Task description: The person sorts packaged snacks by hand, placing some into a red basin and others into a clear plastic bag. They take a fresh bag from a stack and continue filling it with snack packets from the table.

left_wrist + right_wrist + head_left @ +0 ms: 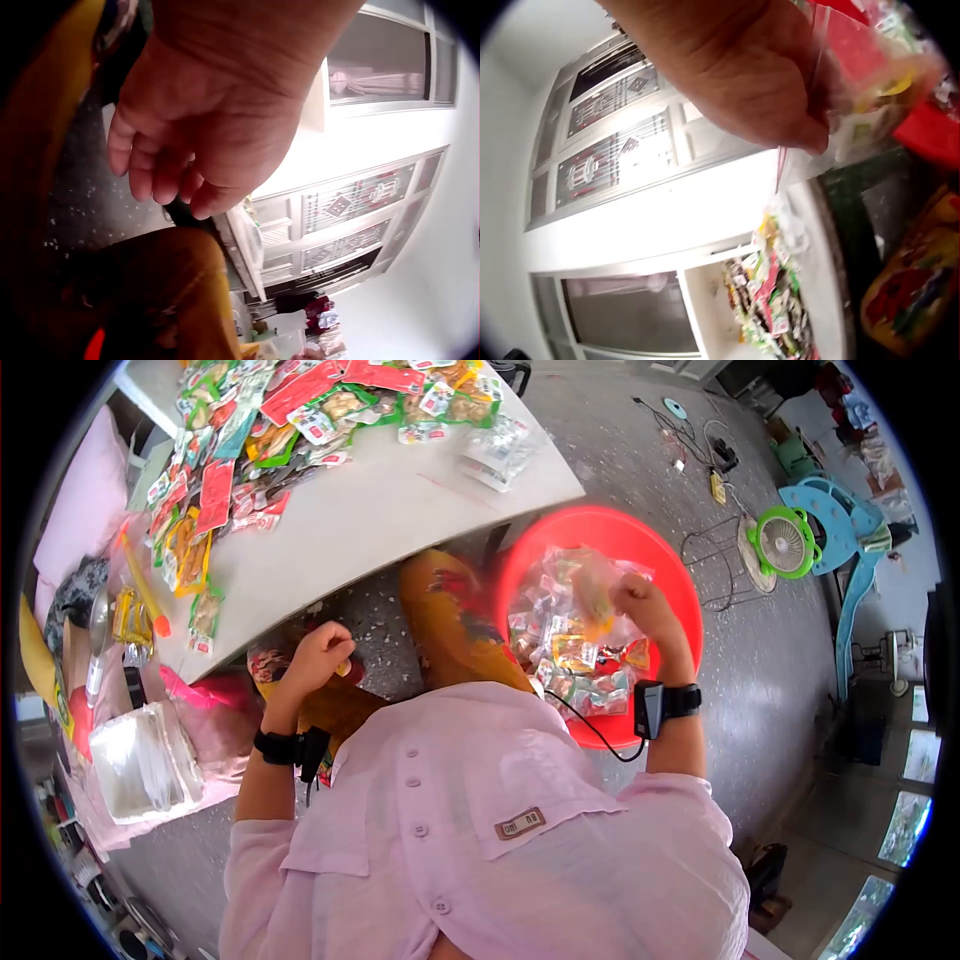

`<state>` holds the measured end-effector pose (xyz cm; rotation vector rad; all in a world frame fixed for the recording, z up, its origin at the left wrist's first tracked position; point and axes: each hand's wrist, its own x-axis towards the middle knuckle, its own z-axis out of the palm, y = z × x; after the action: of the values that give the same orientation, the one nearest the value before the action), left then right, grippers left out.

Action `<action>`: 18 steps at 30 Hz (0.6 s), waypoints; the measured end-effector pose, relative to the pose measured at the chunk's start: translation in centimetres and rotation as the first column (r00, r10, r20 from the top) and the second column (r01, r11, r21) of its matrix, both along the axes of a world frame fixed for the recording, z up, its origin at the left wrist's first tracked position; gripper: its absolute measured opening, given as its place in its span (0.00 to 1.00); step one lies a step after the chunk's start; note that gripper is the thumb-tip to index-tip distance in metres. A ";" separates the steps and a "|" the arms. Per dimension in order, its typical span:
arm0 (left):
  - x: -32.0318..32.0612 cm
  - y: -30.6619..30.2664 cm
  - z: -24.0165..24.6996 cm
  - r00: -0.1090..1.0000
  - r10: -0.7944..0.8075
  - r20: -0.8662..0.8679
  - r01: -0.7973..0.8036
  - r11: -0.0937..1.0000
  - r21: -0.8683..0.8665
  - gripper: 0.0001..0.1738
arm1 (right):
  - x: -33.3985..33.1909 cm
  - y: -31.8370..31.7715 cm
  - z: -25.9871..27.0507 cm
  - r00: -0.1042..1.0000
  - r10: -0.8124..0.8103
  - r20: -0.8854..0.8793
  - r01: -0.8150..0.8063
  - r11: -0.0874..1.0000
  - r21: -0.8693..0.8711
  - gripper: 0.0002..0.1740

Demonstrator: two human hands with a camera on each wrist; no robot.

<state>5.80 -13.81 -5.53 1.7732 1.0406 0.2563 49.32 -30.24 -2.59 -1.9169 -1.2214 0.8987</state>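
Observation:
My right hand (645,610) grips a clear plastic zip bag (596,595) near its top, above the red basin (672,570). Some yellow and white packets show blurred through the plastic of the bag (855,135) in the right wrist view. Below it, the basin holds a heap of clear bags filled with small snack packets (575,653). My left hand (318,657) hovers over my lap, close to a knee in yellow patterned trousers. In the left wrist view, the fingers (141,169) hang loosely curled with nothing in them.
Colourful snack packets (215,495) lie piled on the white table (400,500), with empty-looking clear bags (497,452) near its right corner. A stack of clear plastic bags (145,760) sits at my left. A green fan (785,542) stands on the floor at right.

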 end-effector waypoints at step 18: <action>-2.3 -0.8 -4.8 0.994 0.113 0.000 -0.112 0.991 -0.074 0.05 | 7.6 -12.8 -15.4 0.606 -0.382 0.698 0.594 0.801 -0.077 0.10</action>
<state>3.46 -14.61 -10.33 1.6500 1.1348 0.2877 56.88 -43.07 -17.96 -2.7815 -0.8096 0.0759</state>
